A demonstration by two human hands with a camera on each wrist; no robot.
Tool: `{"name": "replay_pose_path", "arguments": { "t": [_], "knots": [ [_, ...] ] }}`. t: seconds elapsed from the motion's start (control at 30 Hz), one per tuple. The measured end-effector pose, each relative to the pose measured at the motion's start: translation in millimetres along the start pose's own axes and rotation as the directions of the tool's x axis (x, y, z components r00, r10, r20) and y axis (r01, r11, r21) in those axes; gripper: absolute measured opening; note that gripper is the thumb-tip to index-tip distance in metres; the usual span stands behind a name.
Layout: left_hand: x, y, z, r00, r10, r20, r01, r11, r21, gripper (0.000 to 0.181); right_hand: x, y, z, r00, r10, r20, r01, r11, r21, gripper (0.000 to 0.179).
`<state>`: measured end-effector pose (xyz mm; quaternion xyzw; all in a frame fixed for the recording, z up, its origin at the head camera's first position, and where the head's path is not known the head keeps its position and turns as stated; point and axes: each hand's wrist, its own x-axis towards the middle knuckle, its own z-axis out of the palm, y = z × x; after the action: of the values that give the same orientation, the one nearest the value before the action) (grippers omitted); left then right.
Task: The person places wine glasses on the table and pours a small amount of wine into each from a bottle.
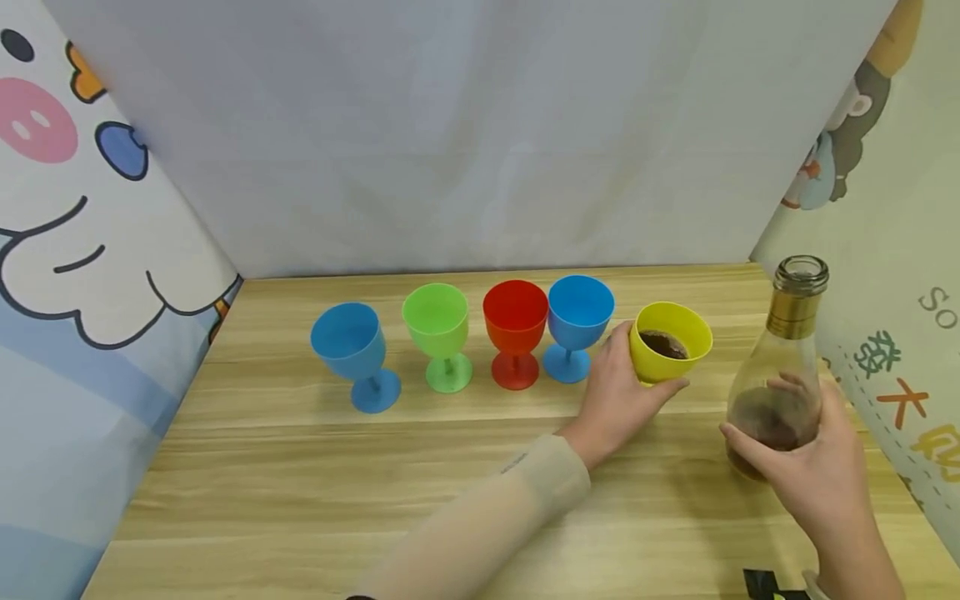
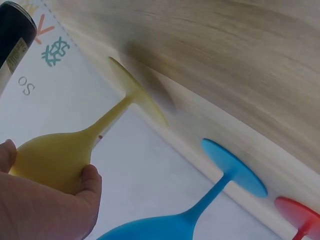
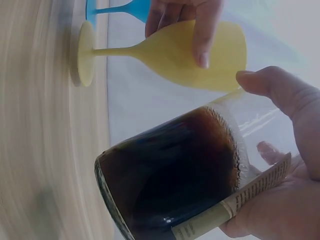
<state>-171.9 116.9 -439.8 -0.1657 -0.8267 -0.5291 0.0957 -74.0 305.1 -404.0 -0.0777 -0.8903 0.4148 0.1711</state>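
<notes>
My left hand (image 1: 617,392) grips the bowl of a yellow goblet (image 1: 671,367), thumb on the near side. Dark liquid shows inside the goblet. In the left wrist view its foot (image 2: 137,95) is close over the table, with a shadow beside it. To the right, my right hand (image 1: 825,462) holds a clear glass bottle (image 1: 772,417) round its body. The bottle has a gold-wrapped neck (image 1: 792,312) and dark liquid (image 3: 175,165) in its lower part. Its mouth points up, apart from the goblet, and a paper label shows under my fingers in the right wrist view.
Left of the yellow goblet stand a blue goblet (image 1: 581,312), a red goblet (image 1: 516,317), a green goblet (image 1: 437,321) and another blue goblet (image 1: 348,342) on the wooden table (image 1: 300,500). A grey backdrop (image 1: 487,150) rises behind, with printed panels at both sides.
</notes>
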Motion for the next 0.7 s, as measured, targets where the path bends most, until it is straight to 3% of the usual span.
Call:
{"name": "replay_pose_path", "arguments": {
  "t": [0.13,0.3,0.7],
  "knots": [
    [4.9,3.1,8.6,1.0,0.0,-0.002,0.0,1.0,-0.015,0.083,0.2,-1,-1,1.0,-0.004,0.001,0.004,0.999,0.034,0.086],
    [11.8,6.0,17.1,0.999,-0.046,0.005,0.046,0.998,-0.038,0.082,1.0,0,-2,1.0,-0.007,-0.002,0.007,1.0,0.029,0.086],
    [25.5,3.0,28.2,0.996,-0.087,0.015,0.087,0.996,0.007,0.081,-1.9,3,0,1.0,-0.01,-0.018,0.01,1.0,0.013,0.085]
  ]
}}
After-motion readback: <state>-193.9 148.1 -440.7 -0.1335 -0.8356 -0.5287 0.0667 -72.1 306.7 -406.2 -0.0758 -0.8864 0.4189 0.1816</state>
